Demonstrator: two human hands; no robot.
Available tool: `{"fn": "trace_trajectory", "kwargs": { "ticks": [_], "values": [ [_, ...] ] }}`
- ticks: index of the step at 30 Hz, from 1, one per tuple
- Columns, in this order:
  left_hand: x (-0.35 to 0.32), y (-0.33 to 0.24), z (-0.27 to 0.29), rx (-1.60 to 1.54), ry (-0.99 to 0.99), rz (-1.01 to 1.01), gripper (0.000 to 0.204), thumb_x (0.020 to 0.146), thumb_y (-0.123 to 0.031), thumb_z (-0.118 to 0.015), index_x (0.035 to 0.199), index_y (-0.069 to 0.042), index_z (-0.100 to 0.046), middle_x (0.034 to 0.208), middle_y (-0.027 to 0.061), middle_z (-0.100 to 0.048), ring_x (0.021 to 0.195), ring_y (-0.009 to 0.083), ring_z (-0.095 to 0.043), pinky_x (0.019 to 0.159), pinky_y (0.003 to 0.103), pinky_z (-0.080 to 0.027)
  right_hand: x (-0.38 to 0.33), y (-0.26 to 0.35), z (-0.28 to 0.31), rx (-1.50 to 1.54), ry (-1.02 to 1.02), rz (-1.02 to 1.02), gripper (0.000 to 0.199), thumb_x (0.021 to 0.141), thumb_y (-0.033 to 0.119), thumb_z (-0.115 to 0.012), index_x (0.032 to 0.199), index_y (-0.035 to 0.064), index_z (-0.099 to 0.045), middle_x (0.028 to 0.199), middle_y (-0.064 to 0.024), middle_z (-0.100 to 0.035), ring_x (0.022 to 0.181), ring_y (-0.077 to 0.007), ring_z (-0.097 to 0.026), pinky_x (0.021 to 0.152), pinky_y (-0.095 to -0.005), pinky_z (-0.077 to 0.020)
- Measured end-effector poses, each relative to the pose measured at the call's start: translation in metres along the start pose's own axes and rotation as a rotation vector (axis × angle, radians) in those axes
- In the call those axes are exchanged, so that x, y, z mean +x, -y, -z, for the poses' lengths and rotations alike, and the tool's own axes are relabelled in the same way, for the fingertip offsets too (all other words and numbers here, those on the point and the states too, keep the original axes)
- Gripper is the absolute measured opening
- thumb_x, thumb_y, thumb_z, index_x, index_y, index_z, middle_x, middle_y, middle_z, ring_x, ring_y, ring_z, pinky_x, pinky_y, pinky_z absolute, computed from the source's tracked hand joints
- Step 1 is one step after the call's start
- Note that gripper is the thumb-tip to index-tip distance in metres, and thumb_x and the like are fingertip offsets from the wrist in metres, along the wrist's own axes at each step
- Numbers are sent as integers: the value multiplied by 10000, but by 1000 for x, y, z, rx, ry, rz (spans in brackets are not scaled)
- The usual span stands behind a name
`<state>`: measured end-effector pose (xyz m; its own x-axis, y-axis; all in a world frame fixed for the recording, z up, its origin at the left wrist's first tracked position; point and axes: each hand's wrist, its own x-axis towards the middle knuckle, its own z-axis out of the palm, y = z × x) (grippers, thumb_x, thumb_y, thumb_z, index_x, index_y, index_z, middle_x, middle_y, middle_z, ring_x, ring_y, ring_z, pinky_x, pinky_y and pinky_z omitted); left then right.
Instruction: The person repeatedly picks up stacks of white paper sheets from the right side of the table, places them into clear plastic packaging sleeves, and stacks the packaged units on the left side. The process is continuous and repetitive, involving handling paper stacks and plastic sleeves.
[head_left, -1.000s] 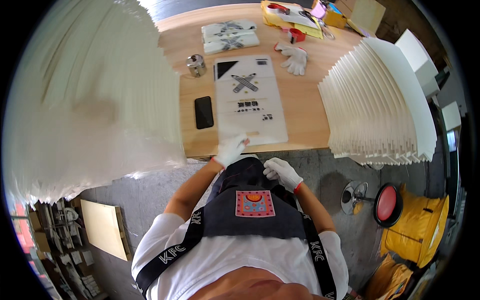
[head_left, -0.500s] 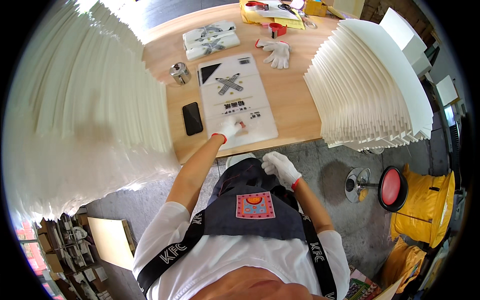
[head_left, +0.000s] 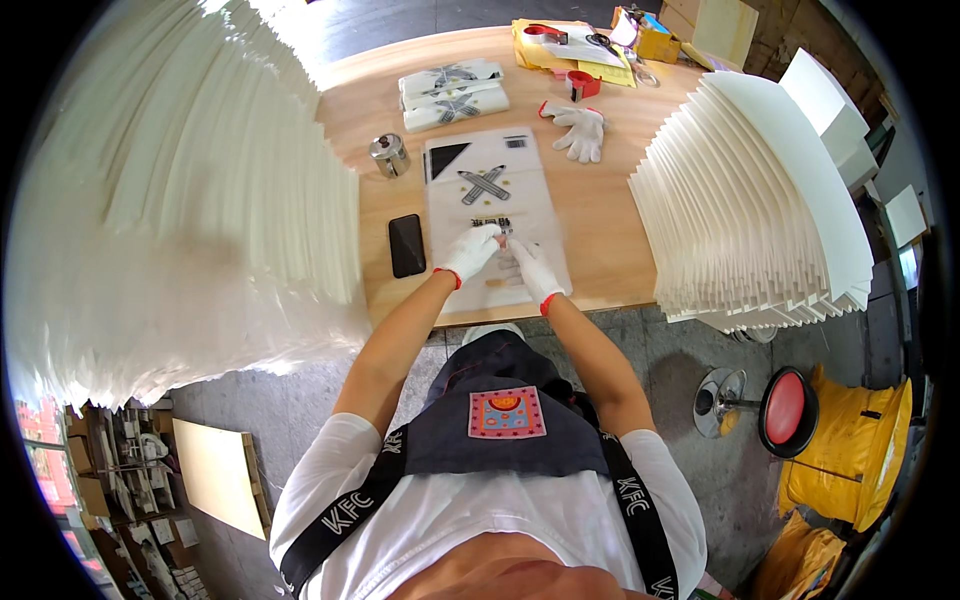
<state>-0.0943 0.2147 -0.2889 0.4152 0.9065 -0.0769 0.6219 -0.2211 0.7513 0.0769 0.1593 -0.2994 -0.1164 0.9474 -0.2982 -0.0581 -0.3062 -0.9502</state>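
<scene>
Printed bag (head_left: 522, 208): crossed pencils (head_left: 484, 186), dark lettering (head_left: 488, 222) partly behind gloved hands (head_left: 470, 253).

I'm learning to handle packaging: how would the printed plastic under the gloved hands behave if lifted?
The printed plastic would likely flop, since bundles with matching print lie folded or rolled beyond it. It may slip, its surface looking smooth.

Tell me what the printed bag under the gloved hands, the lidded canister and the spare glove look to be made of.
Printed bag: probably thin plastic film, judging by its milky, see-through look and soft sheen.
Lidded canister: likely polished metal, given its silvery reflections.
Spare glove: seemingly knitted fabric, matte white with a red cuff edge; the fibre can't be told.
</scene>
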Motion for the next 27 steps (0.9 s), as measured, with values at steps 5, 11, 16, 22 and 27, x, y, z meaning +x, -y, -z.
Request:
{"fn": "trace_trajectory", "kwargs": {
  "ticks": [5,11,16,22,27],
  "values": [
    [31,-15,28,-754,-333,71,215,951,-141,-462,1101,-46,-583,954,50,-659,894,171,-631,748,292,-498,21,-71,44,-677,-130,74,515,949,549,-462,951,59,-623,815,-97,-665,668,-168,-615,644,-309,-501],
    [36,-32,39,-597,-81,14,171,936,-81,-550,1103,-71,-582,936,9,-599,753,82,-568,624,249,-453,-49,-11,59,-529,220,-488,573,930,570,-477,905,25,-652,791,-82,-675,642,-196,-627,643,-359,-513],
    [8,-74,41,-314,16,-18,128,950,-142,-573,1062,-87,-601,725,-10,-583,584,70,-527,537,241,-407,-33,74,-8,-725,-61,98,566,877,535,-579,1202,73,-601,1026,-160,-694,1018,-272,-652,907,-403,-479],
    [-3,-118,59,68,-144,-197,157,902,-175,-617,1041,-105,-598,689,38,-602,625,181,-591,600,331,-455,60,-40,-16,-1700,-96,471,578,897,370,-573,1412,141,-448,1390,-162,-508,1338,-288,-420,1167,-407,-207],
    [-10,-101,64,429,-354,-347,309,771,-221,-731,1040,-147,-598,858,30,-652,918,282,-619,793,396,-485,30,14,8,-1304,424,601,530,877,375,-628,1293,53,-563,1277,-170,-597,1184,-321,-562,1023,-411,-424]
  ]
}}
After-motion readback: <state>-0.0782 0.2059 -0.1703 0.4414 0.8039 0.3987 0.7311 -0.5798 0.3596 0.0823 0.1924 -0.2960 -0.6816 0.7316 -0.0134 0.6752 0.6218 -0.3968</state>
